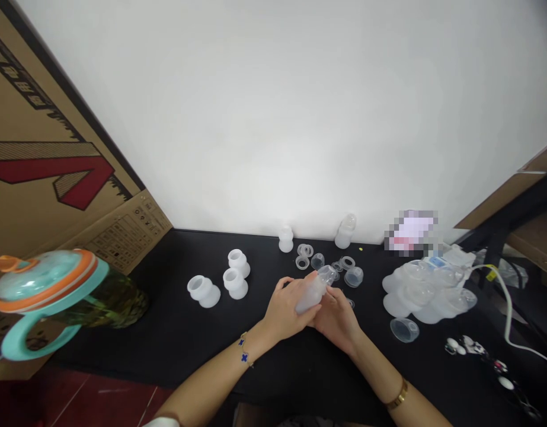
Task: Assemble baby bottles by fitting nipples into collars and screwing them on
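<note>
A translucent white bottle (pixel 311 295) with a clear cap (pixel 327 274) is tilted up and to the right above the black table. My left hand (pixel 287 308) wraps round the bottle's body. At its cap end, my right hand (pixel 338 317) has its fingers closed round the bottle from the right. Clear rings (pixel 302 262) and small clear domes (pixel 354 276) lie just behind my hands. Open white bottles (pixel 204 291) without caps stand to the left. Farther back are one more small white bottle (pixel 286 239) and a capped bottle (pixel 345 231) near the wall.
Several capped bottles (pixel 424 290) are grouped at the right, with a clear cover (pixel 405 330) before them. A white cable (pixel 508 308) and small trinkets (pixel 473 347) lie farther right. A large teal-lidded jug (pixel 55 284) and cardboard (pixel 46 160) occupy the left.
</note>
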Tool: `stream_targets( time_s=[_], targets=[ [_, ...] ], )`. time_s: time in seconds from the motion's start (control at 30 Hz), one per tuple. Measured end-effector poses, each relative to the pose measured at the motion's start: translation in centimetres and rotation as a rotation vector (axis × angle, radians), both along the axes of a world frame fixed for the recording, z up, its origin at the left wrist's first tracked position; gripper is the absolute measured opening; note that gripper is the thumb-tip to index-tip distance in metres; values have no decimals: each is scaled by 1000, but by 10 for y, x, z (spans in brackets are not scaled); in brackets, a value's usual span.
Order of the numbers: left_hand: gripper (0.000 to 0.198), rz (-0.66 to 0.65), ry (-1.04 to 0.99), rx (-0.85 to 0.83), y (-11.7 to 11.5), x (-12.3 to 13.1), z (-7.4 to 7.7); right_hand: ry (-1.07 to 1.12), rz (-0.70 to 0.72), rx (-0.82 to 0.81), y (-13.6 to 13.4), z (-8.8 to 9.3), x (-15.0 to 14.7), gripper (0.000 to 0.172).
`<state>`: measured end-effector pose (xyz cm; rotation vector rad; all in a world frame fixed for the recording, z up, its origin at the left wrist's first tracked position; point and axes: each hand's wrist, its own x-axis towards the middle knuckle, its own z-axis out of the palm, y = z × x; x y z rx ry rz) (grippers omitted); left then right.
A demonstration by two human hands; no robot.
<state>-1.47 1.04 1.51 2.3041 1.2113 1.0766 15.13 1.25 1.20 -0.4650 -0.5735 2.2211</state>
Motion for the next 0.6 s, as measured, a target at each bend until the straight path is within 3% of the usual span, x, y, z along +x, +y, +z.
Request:
stream_targets(
  time_s=[0.6],
  targets=[
    [69, 16, 41, 34, -2, -1, -1, 9, -26, -40, 2, 3, 1, 40]
  ],
)
